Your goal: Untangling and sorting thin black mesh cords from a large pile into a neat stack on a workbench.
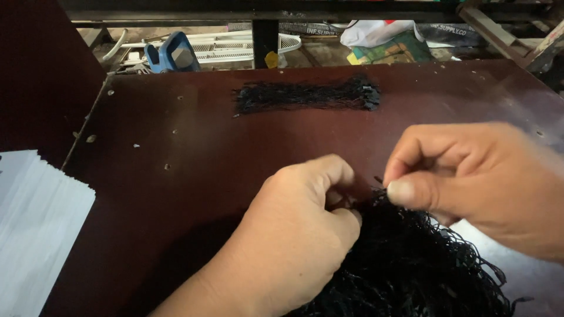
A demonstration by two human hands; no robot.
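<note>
Right at the near edge of the dark brown table (194, 147), a big tangled heap of black strings (411, 270) sits under both hands, spilling off the bottom of the shot. Looks to me like single strings are getting teased out of the mess: the left hand (299, 229) is curled shut on the top edge of the heap, thumb and fingers pinched on some strands, and the right hand (470, 176) has thumb pressed to forefinger on what I guess is one thin strand. I'd say the next bit needs a gentle straight pull with the left holding the rest down, otherwise half the tangle comes along.

Further back on the table lies a neat straightened bundle of black strings (305, 95), well apart from the hands, with what seem to be small black tabs at its right end. A stack of white paper (35, 229) sits off the left edge.

Hard to tell: the strand in the right pinch is basically invisible, the left fingertips are buried, and the heap is cut off below. Behind the table there's a blue object (171, 54) and white grille clutter I can't really identify.
</note>
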